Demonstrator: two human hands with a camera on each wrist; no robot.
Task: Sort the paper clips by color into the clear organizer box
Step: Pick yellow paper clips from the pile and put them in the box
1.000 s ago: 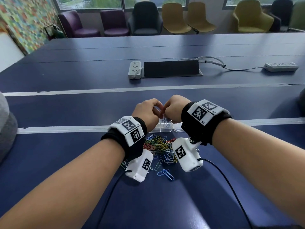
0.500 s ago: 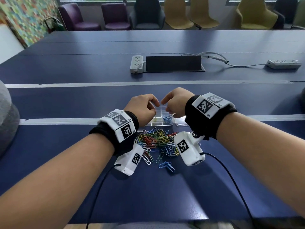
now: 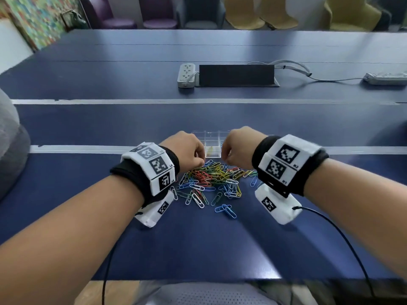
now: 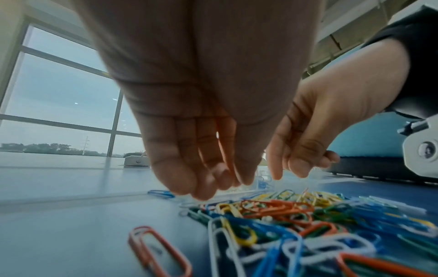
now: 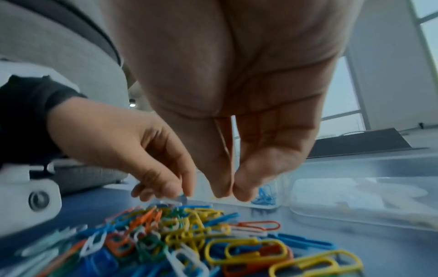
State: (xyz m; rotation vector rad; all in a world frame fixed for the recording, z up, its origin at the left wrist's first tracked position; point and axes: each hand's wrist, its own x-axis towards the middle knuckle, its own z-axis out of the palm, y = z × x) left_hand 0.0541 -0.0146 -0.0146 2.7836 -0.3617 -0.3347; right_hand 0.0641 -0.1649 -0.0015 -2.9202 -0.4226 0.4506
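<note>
Head view: left hand point(image 3: 187, 148) fingers bunched, fingertips down at far edge of multicoloured wire paper clip pile point(image 3: 211, 181), grip unclear. Clear plastic compartmented organizer box point(image 3: 212, 143) just beyond pile. Right hand point(image 3: 239, 146) same, hold unclear.

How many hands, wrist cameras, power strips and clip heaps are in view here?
Hands: 2, left hand and right hand
Wrist cameras: 2
Power strips: 2
Heap of paper clips: 1
Total: 7
</note>
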